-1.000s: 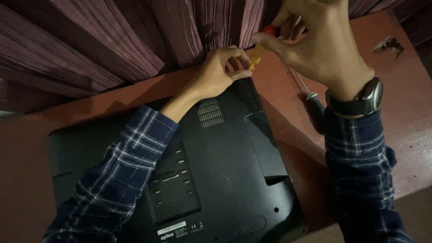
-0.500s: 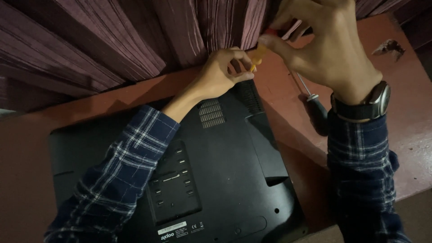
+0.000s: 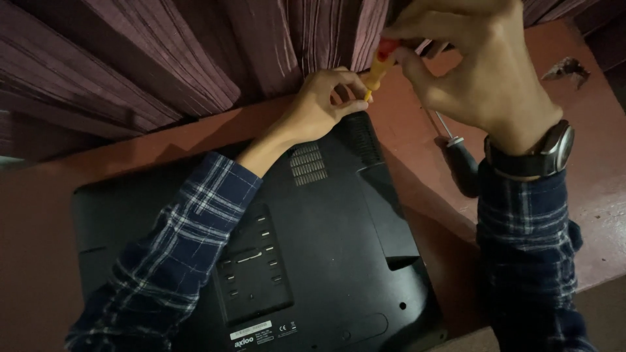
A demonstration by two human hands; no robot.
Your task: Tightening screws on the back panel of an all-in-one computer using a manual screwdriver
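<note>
The right hand (image 3: 486, 78) is closed around the red top of a small yellow-and-red screwdriver (image 3: 377, 68), thumb and fingers pinched on its handle. The tool stands nearly upright, tilted slightly, with its tip down at the upper right corner of the black monitor back (image 3: 339, 248). The left hand (image 3: 323, 104) is curled at that same corner, fingertips (image 3: 355, 104) pressed close about the lower yellow shaft of the screwdriver, steadying it; whether they actually clasp it or only touch cannot be told.

Against the earlier frames little has shifted. The right hand has stayed high at the top edge of view, on the screwdriver handle, with its fingers set a little differently from half a second ago. The left hand has kept its place at the corner, and the monitor back has not moved.

Both forearms wear dark blue plaid sleeves (image 3: 189, 241), and a dark wristwatch (image 3: 538, 153) sits on the right wrist. Just beside that wrist a second screwdriver with a black handle (image 3: 460, 163) lies on the reddish-brown worktop (image 3: 600, 189), its metal shaft pointing up toward the hands, in the same spot as before. The monitor back lies flat on the worktop, with vent slots near the left wrist. A pleated maroon curtain (image 3: 163, 58) hangs along the far edge. A small dark scrap (image 3: 568, 66) lies near the worktop's far right corner.
</note>
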